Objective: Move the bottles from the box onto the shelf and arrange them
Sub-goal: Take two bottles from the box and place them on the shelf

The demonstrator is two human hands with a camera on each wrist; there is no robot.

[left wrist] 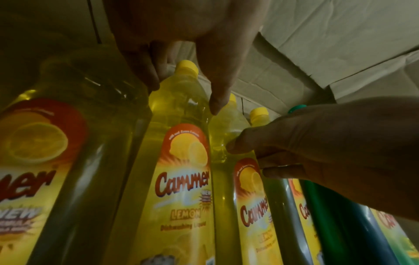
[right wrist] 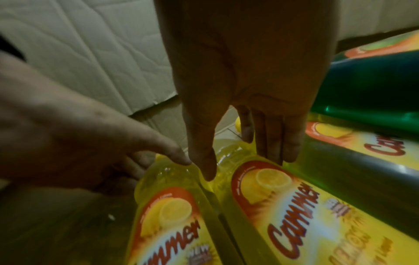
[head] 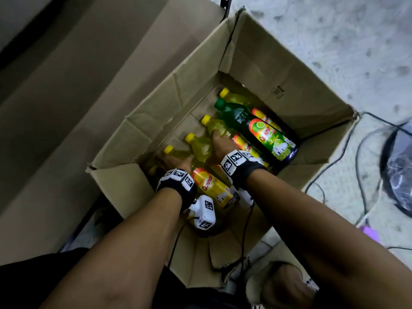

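Note:
An open cardboard box (head: 278, 70) on the floor holds several yellow lemon dish-liquid bottles lying side by side, caps pointing away from me. A green lime bottle (head: 256, 130) lies on top of them at the right. Both my hands are down inside the box. My left hand (left wrist: 184, 96) straddles the shoulder of one yellow bottle (left wrist: 181, 161), thumb on one side and fingers on the other. My right hand (right wrist: 243, 166) grips the neighbouring yellow bottle (right wrist: 283, 206) the same way, just above its label. The shelf is not in view.
The box's long flaps stand open, the widest flap (head: 100, 97) spreading to the left. Black cables (head: 361, 152) and a dark bag (head: 399, 170) lie on the speckled floor at the right. A purple object (head: 370, 233) and my foot (head: 287, 286) are near the box.

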